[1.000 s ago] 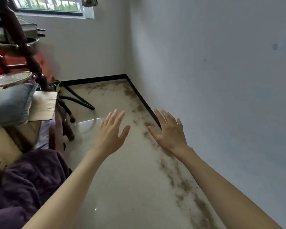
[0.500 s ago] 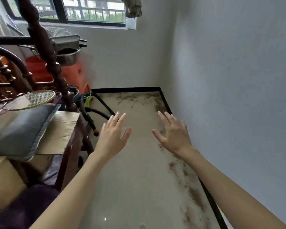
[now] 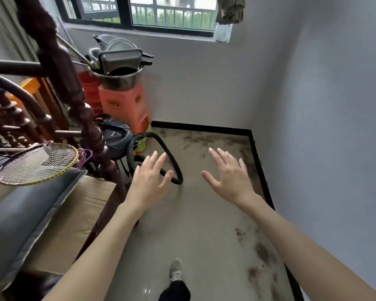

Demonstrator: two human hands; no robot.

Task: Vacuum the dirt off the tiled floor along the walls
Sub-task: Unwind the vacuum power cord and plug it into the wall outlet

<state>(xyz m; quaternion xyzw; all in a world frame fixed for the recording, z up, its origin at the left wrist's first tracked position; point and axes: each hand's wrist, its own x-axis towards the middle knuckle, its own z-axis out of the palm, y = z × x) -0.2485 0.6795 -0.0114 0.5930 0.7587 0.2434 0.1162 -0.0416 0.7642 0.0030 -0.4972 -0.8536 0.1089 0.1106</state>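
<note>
**Inspector A:** Two walls meet at twelve o'clock. Tiled floor point(image 3: 189, 227) runs between them; dirt point(image 3: 262, 255) lies along the right wall from five o'clock up to the far corner at one o'clock.

**Inspector B:** Vacuum cleaner point(image 3: 115, 137)?

**Inspector A:** Dark canister at ten o'clock, beside the orange stool point(image 3: 124, 105). Its hose point(image 3: 172, 159) loops across the floor towards centre.

**Inspector B:** Hands?

**Inspector A:** Left hand point(image 3: 149, 181) and right hand point(image 3: 230, 179) are raised over the floor, fingers straight and spread, holding nothing. One shoe point(image 3: 175, 270) stands at six o'clock.
</note>
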